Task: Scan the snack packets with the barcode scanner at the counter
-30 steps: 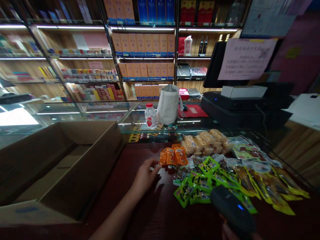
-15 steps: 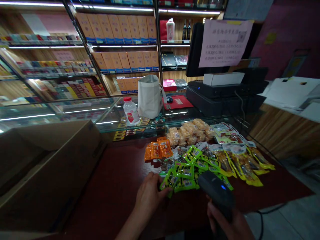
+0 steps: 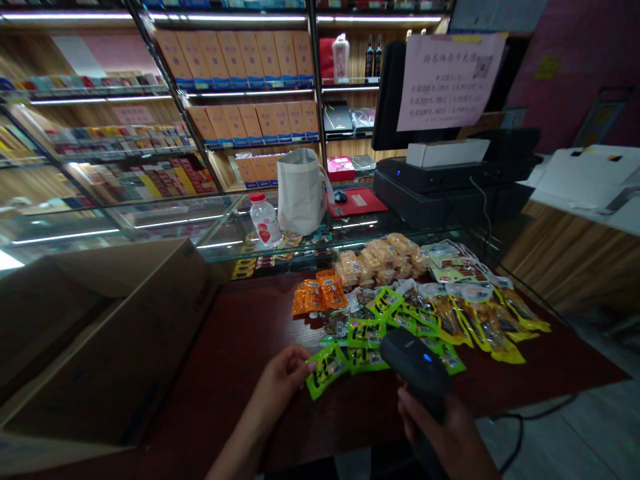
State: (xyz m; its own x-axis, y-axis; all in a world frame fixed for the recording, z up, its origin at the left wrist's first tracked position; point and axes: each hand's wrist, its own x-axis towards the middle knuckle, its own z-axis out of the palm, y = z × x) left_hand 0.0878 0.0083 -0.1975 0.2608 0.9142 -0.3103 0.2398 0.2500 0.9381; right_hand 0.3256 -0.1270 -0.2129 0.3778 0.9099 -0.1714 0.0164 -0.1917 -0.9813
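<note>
Pinching a green snack packet (image 3: pixel 327 371) in left fingers (image 3: pixel 302 375) near the desk's front edge (image 3: pixel 310 433), clutching barcode scanner (image 3: pixel 416 363) in right fingers (image 3: pixel 417 409); seemingly scanning, needing alignment.

Two hands show at the bottom of the frame, a left hand (image 3: pixel 284 375) and a right hand (image 3: pixel 443 427), with one barcode scanner (image 3: pixel 416 363). Green packets (image 3: pixel 327 371) number at least six, orange packets (image 3: pixel 313 295) at least three. There is one cardboard box (image 3: pixel 145 347) at lower left; near the centre, one red-capped bottle (image 3: pixel 265 224), one white bag (image 3: pixel 301 195), one computer mouse (image 3: pixel 340 197); upper right, one monitor (image 3: pixel 389 100).
</note>
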